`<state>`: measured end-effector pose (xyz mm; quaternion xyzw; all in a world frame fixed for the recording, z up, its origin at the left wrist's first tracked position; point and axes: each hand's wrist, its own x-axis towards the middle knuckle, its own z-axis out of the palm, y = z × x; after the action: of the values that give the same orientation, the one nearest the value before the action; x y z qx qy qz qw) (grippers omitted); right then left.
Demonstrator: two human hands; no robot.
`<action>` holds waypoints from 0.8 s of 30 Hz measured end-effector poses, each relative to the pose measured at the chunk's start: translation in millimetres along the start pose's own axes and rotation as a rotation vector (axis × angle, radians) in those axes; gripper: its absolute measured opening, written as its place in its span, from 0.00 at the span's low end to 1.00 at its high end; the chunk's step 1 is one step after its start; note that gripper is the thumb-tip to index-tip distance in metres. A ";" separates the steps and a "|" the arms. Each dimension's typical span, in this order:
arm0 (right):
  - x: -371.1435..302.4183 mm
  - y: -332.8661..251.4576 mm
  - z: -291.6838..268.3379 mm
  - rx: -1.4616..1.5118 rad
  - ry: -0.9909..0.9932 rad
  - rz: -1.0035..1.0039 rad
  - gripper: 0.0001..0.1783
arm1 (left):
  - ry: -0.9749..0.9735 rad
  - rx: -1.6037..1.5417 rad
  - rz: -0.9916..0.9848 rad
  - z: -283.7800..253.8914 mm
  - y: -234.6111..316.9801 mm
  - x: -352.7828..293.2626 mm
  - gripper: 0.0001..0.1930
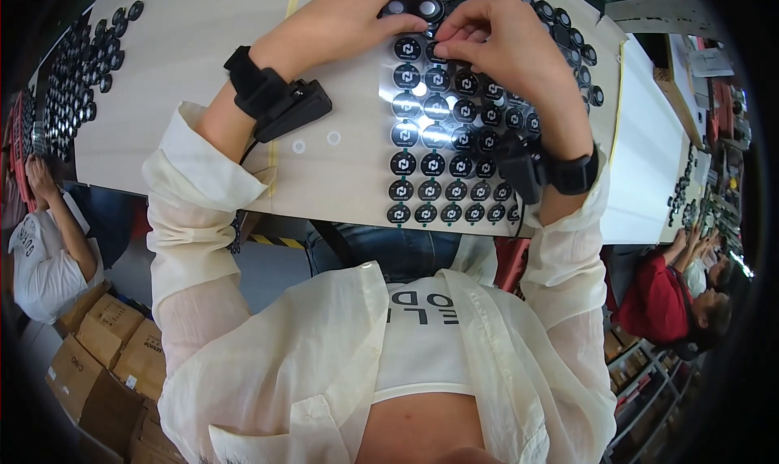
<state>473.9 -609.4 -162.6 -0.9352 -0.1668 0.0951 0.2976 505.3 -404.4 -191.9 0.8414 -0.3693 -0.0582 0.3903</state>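
Note:
My left hand [365, 8] is closed around a small black round part [428, 8] with a pale centre, at the table's far side. My right hand [511, 42] pinches with thumb and forefinger at a round black sticker [436, 52], partly hidden by the fingertips. That sticker is in the top row of a clear sheet [388, 90] lying under both hands. Rows of round black stickers [403, 164] with a white mark cover the sheet down to the table's near edge. My right wrist and forearm hide part of its right side.
More black round parts [561, 17] crowd the table beyond and right of my right hand. Others lie in a group [81, 82] at far left. Two pale discs [333, 138] rest near a yellow tape line [273, 159]. People work at both sides; cardboard boxes [109, 330] stand lower left.

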 end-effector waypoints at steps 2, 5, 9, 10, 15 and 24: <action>8.2 -5.6 -10.5 0.075 -0.143 0.122 0.10 | 0.029 0.060 -0.073 1.6 -0.8 -1.2 0.16; 11.8 -2.9 -10.9 0.093 -0.218 0.140 0.10 | 0.070 0.048 -0.083 7.5 -1.6 -1.2 0.15; 9.4 -0.1 -12.0 0.040 -0.203 0.029 0.08 | 0.102 0.025 -0.108 10.0 -2.6 3.4 0.14; 7.2 -1.4 -12.0 0.027 -0.188 0.003 0.07 | 0.106 0.014 -0.120 10.6 -3.2 3.1 0.14; -8.3 -13.4 -2.0 -0.130 0.020 -0.154 0.03 | 0.125 -0.051 -0.107 14.4 -2.5 1.2 0.14; -54.7 -41.5 -2.6 -0.212 0.174 -0.205 0.03 | 0.159 0.070 -0.117 9.4 7.6 -2.0 0.14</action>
<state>413.3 -599.1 -131.8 -0.9441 -0.2439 -0.0351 0.2188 495.8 -412.0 -193.5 0.8766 -0.2889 -0.0011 0.3849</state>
